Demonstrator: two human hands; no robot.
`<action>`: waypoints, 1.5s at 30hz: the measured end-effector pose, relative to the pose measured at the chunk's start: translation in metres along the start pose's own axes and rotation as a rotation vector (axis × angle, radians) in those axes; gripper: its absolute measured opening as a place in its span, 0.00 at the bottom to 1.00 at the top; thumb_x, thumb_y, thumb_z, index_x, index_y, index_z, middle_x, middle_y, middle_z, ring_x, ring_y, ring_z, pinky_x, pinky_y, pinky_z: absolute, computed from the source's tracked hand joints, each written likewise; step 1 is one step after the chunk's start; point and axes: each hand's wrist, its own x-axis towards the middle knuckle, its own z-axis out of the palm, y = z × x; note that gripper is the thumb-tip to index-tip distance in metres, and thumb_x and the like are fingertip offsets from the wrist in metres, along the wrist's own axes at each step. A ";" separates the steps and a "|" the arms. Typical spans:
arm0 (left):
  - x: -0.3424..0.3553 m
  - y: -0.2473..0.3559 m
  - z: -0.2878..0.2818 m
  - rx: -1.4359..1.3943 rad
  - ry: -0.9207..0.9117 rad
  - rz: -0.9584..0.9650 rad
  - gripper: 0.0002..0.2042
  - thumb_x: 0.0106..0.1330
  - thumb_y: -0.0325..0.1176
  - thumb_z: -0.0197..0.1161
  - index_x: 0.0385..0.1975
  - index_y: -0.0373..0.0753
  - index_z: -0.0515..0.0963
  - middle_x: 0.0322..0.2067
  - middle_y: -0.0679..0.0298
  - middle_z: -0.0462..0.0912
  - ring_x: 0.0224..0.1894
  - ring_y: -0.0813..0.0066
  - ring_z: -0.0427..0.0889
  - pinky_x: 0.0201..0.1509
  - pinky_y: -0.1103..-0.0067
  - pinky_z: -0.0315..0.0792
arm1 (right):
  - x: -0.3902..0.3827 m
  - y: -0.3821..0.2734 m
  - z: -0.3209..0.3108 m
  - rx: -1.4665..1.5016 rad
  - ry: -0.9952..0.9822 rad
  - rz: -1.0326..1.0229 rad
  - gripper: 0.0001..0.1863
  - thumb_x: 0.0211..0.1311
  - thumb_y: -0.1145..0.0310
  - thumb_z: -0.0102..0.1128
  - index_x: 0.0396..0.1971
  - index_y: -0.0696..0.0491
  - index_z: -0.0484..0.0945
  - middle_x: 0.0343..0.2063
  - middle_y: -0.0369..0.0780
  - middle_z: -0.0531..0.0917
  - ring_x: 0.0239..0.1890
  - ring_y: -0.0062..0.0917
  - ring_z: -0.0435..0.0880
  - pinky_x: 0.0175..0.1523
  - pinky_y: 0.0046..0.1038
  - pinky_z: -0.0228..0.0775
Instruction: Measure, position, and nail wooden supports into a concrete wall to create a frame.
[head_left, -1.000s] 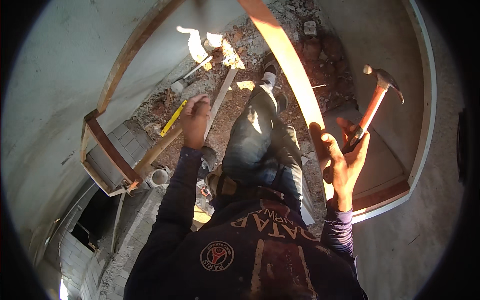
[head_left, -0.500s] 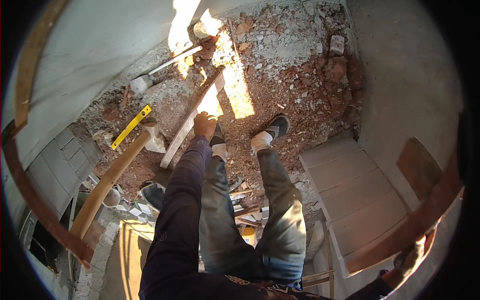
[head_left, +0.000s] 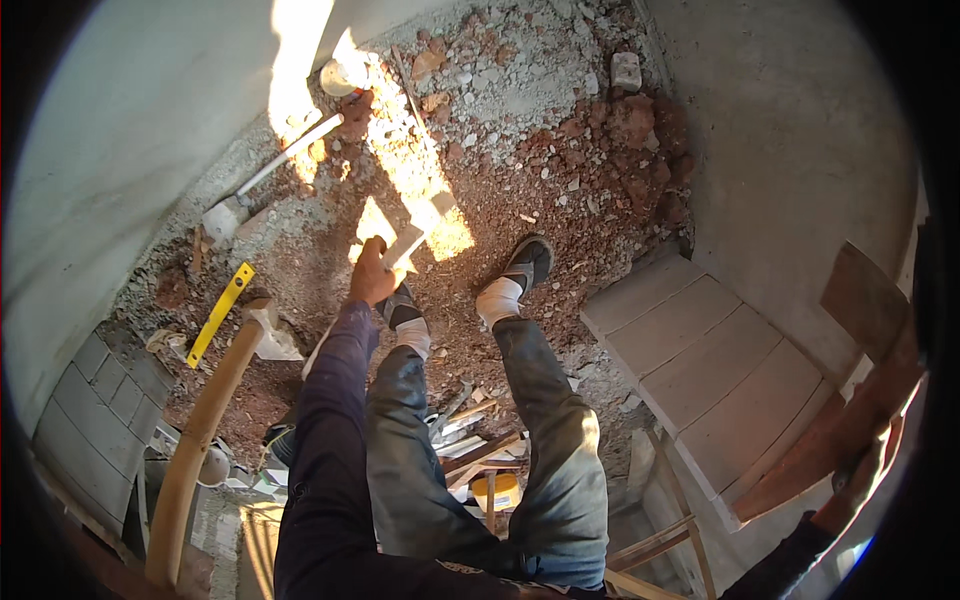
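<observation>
My left hand (head_left: pixel 372 276) is closed round a short-looking wooden plank (head_left: pixel 405 246), held low over the rubble floor in front of my left shoe. The plank appears tilted, and my arm hides part of it. At the far right edge, my right hand (head_left: pixel 856 490) grips a reddish-brown board (head_left: pixel 800 462); its fingers are partly dark and distorted by the rim. A yellow spirit level (head_left: pixel 220 315) lies on the ground left of my left hand. Beside it rises a thick round wooden pole (head_left: pixel 205 430).
Grey tiled steps (head_left: pixel 710 365) jut out at the right, and grey tiles (head_left: pixel 95 410) stand at the left. A long-handled tool (head_left: pixel 290 155) lies by the left wall. Broken rubble (head_left: pixel 600 140) covers the far ground. A yellow bucket (head_left: pixel 497 490) and wood scraps show between my legs.
My left hand has lifted and turned the plank, which lay long on the ground and now looks foreshortened. The view has swung, so the scene sits further left. The right-hand board has shifted.
</observation>
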 end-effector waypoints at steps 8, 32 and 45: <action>-0.108 0.248 -0.135 -0.028 -0.219 0.134 0.26 0.63 0.54 0.64 0.44 0.32 0.78 0.35 0.44 0.84 0.39 0.44 0.84 0.43 0.59 0.76 | -0.012 -0.034 0.070 0.500 -0.288 -0.123 0.26 0.56 0.68 0.73 0.50 0.57 0.69 0.54 0.45 0.77 0.56 0.29 0.76 0.61 0.32 0.68; -0.109 0.475 -0.160 0.357 -0.219 0.055 0.40 0.62 0.70 0.53 0.52 0.33 0.76 0.42 0.39 0.82 0.47 0.43 0.81 0.51 0.60 0.75 | -0.132 -0.015 0.000 0.925 -0.597 0.237 0.15 0.65 0.80 0.59 0.42 0.55 0.61 0.34 0.39 0.74 0.30 0.21 0.79 0.35 0.24 0.75; -0.080 0.490 -0.148 0.352 -0.282 0.120 0.39 0.60 0.67 0.58 0.55 0.33 0.75 0.41 0.40 0.83 0.45 0.41 0.82 0.48 0.60 0.76 | -0.063 -0.061 -0.009 0.688 -0.266 0.147 0.12 0.68 0.78 0.57 0.43 0.56 0.63 0.36 0.40 0.76 0.27 0.24 0.81 0.35 0.26 0.77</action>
